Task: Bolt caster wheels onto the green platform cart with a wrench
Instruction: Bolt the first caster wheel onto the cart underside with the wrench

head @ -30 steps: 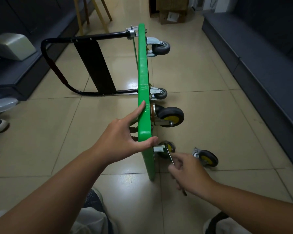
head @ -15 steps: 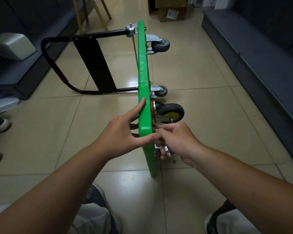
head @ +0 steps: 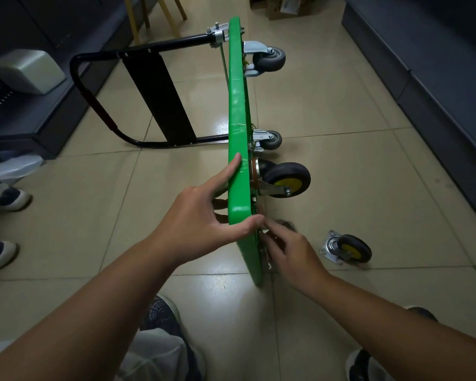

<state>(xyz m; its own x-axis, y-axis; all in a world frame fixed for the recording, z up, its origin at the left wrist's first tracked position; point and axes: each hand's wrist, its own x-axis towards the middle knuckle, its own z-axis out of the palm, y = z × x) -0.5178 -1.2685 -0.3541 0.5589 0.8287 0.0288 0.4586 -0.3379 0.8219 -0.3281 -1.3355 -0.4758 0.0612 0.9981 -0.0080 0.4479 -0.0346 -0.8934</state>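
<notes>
The green platform cart [head: 238, 111] stands on its long edge on the tiled floor, with its black handle [head: 99, 105] folded out to the left. My left hand [head: 201, 224] grips the near top edge, thumb over the rim. My right hand [head: 289, 251] is low against the underside, blurred, fingers curled round a thin metal wrench [head: 267, 261] that is mostly hidden. A black caster with a yellow hub [head: 286, 180] is mounted just above it. Two grey casters [head: 270, 60] [head: 272, 139] sit at the far end. A loose yellow-hub caster [head: 346, 250] lies on the floor to the right.
Dark low cabinets line both sides of the aisle [head: 437, 86]. A grey box [head: 28, 70] rests on the left one. Another person's shoes [head: 3, 196] stand at the left edge. Wooden legs [head: 154, 12] and cardboard boxes [head: 286, 6] are at the far end. My own knees are below.
My right hand rose to the underside beside the mounted caster, then dropped back lower along the platform. The loose caster is in view again. My left hand kept its grip.
</notes>
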